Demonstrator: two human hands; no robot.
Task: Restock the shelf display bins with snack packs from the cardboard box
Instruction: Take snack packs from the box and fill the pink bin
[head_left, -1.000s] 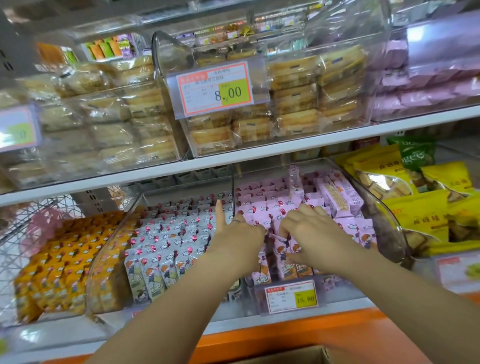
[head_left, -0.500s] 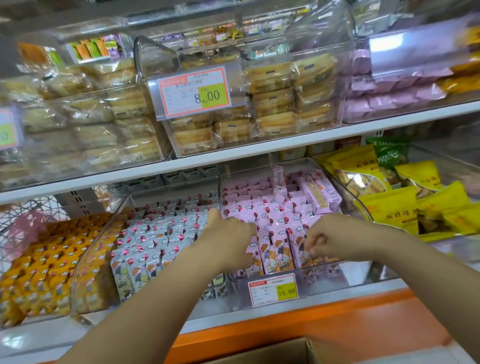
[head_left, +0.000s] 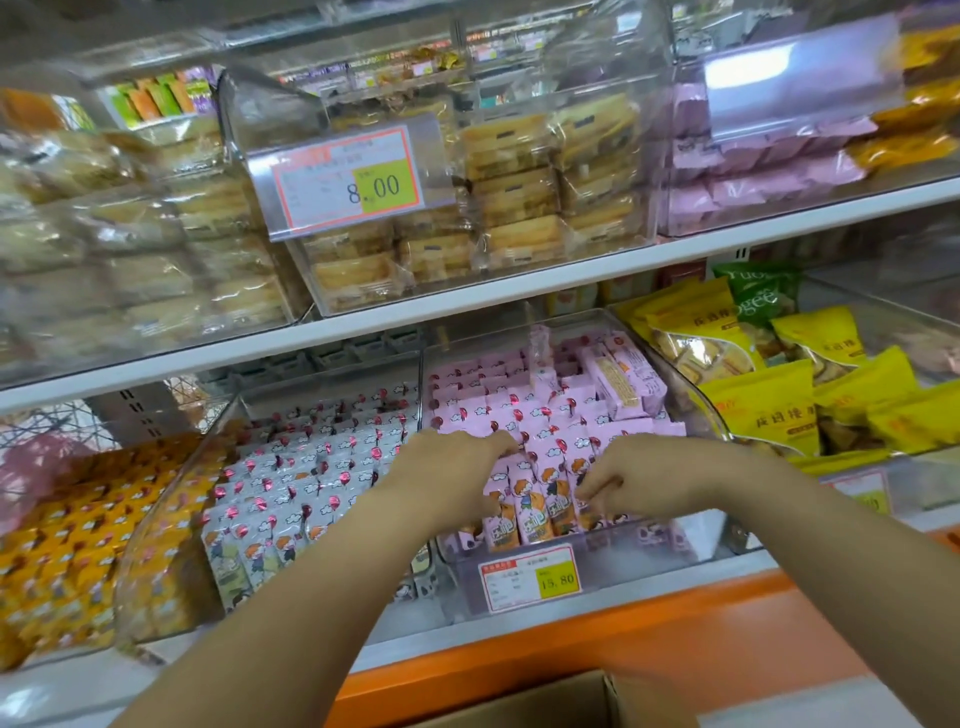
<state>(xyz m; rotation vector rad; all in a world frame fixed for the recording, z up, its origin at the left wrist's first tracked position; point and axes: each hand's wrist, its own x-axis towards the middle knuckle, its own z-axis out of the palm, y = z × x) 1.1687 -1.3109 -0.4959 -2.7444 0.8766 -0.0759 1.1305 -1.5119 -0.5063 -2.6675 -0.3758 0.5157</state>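
Store shelving is filling the view: wrapped cakes (head_left: 519, 182) in clear bins above, sloping bins on the shelf below. I am working at the middle display bin (head_left: 649, 545), the one with the 15.80 price tag (head_left: 530, 579) on its front. The pink snack packs (head_left: 545, 415) are standing in it in tight rows, nearly to the back.

My left hand (head_left: 457, 467) is reaching in over the left of the front rows, fingers bent down among the packs. I cannot tell whether they are gripping one, since the back of the hand is hiding them. My right hand (head_left: 639, 475) is curling its fingers (head_left: 597, 486) onto the tops of the front-row packs on the right, pinching them in a narrow hold. Between the two hands a few packs are standing upright, showing their printed faces.

I am judging this to be the tidying part of the restock — squaring up packs already in the bin. The cardboard box (head_left: 545, 701) is sitting open below the orange shelf edge (head_left: 649, 639), its contents out of view. The next move is calling for both hands to let go and drop back to the box for another handful — the bin's front right corner looks to be the thinnest spot.
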